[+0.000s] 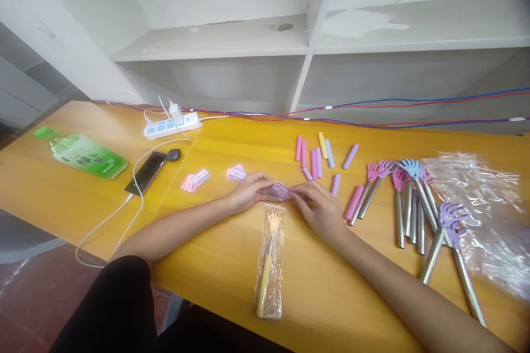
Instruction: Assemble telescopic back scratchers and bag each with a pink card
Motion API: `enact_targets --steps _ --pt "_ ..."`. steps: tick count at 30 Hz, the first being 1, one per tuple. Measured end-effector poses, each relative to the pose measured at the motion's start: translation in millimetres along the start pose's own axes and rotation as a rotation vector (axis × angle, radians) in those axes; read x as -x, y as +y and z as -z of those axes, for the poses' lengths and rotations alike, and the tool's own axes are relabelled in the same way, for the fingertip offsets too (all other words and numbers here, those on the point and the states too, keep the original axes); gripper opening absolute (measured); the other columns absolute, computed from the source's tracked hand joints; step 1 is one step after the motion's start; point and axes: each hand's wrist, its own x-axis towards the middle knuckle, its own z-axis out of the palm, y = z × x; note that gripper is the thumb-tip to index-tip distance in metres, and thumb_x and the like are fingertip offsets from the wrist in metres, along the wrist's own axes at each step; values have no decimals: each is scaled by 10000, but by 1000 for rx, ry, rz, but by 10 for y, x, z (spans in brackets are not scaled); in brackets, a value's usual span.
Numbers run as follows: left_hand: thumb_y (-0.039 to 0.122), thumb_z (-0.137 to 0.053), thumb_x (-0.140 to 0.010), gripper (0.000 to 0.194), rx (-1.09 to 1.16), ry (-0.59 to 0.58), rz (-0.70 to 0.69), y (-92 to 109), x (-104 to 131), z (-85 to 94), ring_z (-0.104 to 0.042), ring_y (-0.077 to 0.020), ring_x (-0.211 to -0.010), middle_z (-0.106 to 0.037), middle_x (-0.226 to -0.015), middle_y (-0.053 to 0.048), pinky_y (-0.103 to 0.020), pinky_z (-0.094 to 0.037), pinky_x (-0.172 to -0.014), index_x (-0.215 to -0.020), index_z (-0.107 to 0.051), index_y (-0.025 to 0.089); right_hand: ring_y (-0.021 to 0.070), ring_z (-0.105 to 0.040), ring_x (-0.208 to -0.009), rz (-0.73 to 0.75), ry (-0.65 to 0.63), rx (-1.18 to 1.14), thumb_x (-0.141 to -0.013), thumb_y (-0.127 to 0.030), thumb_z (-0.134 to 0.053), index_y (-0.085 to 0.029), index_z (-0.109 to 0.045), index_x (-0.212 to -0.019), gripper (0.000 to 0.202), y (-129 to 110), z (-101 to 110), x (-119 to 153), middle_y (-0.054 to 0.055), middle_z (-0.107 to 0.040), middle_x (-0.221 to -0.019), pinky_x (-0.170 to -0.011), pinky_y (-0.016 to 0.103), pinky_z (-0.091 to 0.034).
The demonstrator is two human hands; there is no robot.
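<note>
Between the fingertips of both hands, just above the head end of a clear bag, a small printed card is held over the table. Its left end is pinched by the left hand, with thumb and fingers brought together on it; its right edge is gripped by the thumb and forefinger of the right hand. Whether more than one layer is held cannot be told. Inside the bag, a yellow-handled scratcher is laid flat, claw toward the hands. The step in hand is judged to be the handling of the card; for the next move, a light pinch and a level card seem called for. Farther out, two groups of cards are set to the left; to the right, coloured tubes, metal-handled scratchers and a heap of clear wrapping are spread.
</note>
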Motion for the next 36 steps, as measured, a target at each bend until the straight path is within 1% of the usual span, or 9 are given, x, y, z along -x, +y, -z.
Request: enact_targets --steps 3,7,9,13,17,22,26,31,36 --pt "373 -905 -763 405 -11 10 10 -8 -13 10 -778 -258 -909 -778 -915 -122 -444 -618 -901 -844 -585 138 159 -645 -935 57 -15 55 -1029 -148 -588 -222 -673 -1145 162 10 -5 3 57 -659 -1007 -831 303 -564" --pt "383 -932 -720 427 -46 55 9 -15 -23 18 -744 -173 -811 -747 -852 -68 -310 -592 -824 -826 -597 140 163 -645 -960 85 -60 78 -1035 -147 -576 -223 -662 -1190 192 32 -16 16 66 -656 -1041 -851 308 -564" --pt "400 -938 -707 443 -58 61 10 -17 -25 21 -733 -159 -802 -745 -864 -67 -287 -579 -807 -822 -595 143 164 -647 -974 88 -82 86 -1035 -148 -578 -223 -659 -1200 198 44 -21 22 67 -657 -1057 -861 311 -567" --pt "444 -947 -688 485 -67 48 9 -24 -28 31 -741 -180 -836 -752 -901 -81 -312 -579 -831 -825 -585 151 168 -651 -995 74 -103 92 -1035 -165 -586 -226 -662 -1210 200 75 -31 39 67 -655 -1072 -867 319 -573" --pt "483 -949 -681 519 -69 21 11 -35 -34 47 -753 -207 -873 -746 -877 -71 -340 -578 -862 -833 -572 160 170 -654 -998 49 -130 88 -1043 -191 -581 -241 -671 -1223 208 107 -37 57 67 -647 -1078 -860 325 -578" --pt "473 -946 -698 510 -65 10 13 -32 -30 47 -753 -200 -870 -757 -904 -85 -352 -578 -883 -840 -572 156 169 -651 -994 36 -147 82 -1055 -204 -558 -256 -677 -1242 227 106 -30 56 70 -639 -1083 -841 321 -576" --pt "476 -955 -679 520 -61 30 6 -24 -21 29 -754 -201 -868 -768 -921 -101 -348 -585 -871 -831 -582 148 167 -642 -979 40 -156 80 -1063 -213 -544 -253 -687 -1221 218 100 -28 53 76 -625 -1074 -831 320 -570" --pt "475 -975 -641 540 -36 45 5 -25 -15 18 -749 -182 -815 -766 -879 -83 -321 -589 -825 -832 -593 144 168 -617 -919 23 -183 110 -1063 -244 -544 -250 -697 -1225 223 102 -29 67 78 -578 -1025 -795 323 -552" --pt "478 -956 -675 526 -26 43 -2 -28 -12 30 -763 -209 -875 -782 -941 -113 -335 -588 -834 -854 -586 149 177 -625 -926 -7 -205 91 -1051 -257 -556 -248 -682 -1227 216 70 -18 71 91 -555 -1085 -818 340 -566"
